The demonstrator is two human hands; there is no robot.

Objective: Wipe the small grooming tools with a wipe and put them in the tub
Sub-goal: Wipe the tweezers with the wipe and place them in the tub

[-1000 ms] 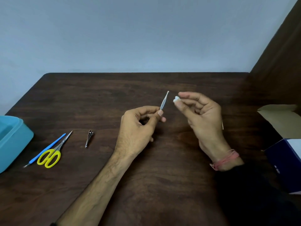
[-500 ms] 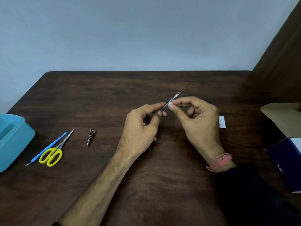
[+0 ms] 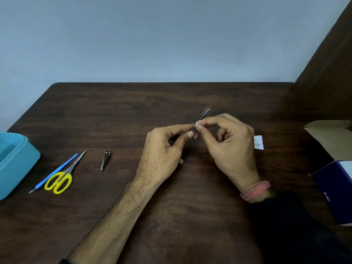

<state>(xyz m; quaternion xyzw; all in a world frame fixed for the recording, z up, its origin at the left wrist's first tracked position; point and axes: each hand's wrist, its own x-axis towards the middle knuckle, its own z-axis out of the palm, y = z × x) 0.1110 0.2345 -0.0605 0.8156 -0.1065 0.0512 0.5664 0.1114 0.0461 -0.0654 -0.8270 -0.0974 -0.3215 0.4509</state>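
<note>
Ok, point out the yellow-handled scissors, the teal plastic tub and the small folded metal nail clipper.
yellow-handled scissors (image 3: 59,182): head view, on the yellow handle loops.
teal plastic tub (image 3: 21,164): head view, on its outer side wall.
small folded metal nail clipper (image 3: 105,159): head view, mid-body.

A dark brown wooden table (image 3: 114,115) with visible grain is standing against a plain pale blue-grey wall (image 3: 152,39). On the right side a dark brown panel (image 3: 331,69) is rising beside the table. Soft, even light is falling over the tabletop.
</note>
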